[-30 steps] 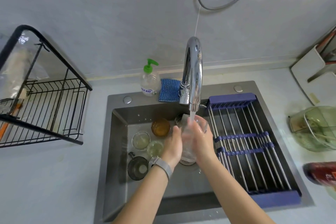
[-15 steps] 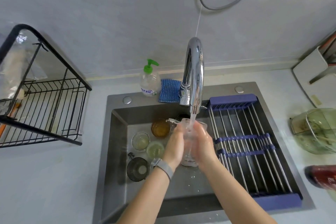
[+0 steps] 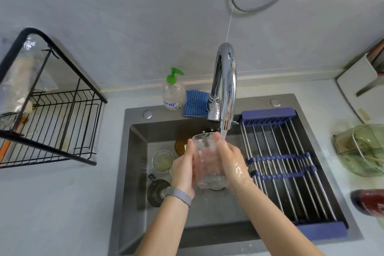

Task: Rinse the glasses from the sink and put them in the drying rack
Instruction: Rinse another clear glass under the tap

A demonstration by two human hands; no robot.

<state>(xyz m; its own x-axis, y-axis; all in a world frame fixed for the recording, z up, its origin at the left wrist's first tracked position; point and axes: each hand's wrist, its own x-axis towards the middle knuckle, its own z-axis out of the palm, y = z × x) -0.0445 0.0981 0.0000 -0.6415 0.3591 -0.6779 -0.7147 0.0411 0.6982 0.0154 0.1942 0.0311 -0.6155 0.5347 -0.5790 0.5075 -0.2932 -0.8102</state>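
At the far left of the frame a black wire drying rack (image 3: pixel 52 122) stands on the pale counter (image 3: pixel 52 203). It has no glasses in it that can be seen.

Next comes the dark sink (image 3: pixel 133 172) in the middle of the frame. A soap bottle (image 3: pixel 173 93) with a green pump stands on its back edge, and a blue sponge cloth (image 3: pixel 196 104) lies just beside the bottle. Inside the sink, on the left side, there is a small clear glass (image 3: pixel 163 161), a dark glass (image 3: pixel 156 192) below it, and a brown glass (image 3: pixel 180 144) farther back, partly hidden by a hand.

The left hand (image 3: pixel 184 170), with a grey watch band (image 3: pixel 179 194) on its wrist, curls round the left side of a tall clear glass (image 3: pixel 206 160). The right hand (image 3: pixel 232 162) curls round the right side of the same glass. Both hands hold it tight, over the middle of the sink. The glass is tipped a bit, with its open top toward the tap.

The shiny tap (image 3: pixel 225 83) bends over the sink and water (image 3: pixel 223 135) runs down from it, landing by the rim of the glass and the right hand's fingertips. The right hand is wet.

To the right, a roll-up rack (image 3: pixel 291 162) with metal rods and blue ends lies across the sink. At the right edge of the frame a green glass bowl (image 3: pixel 365 149) sits on the counter.
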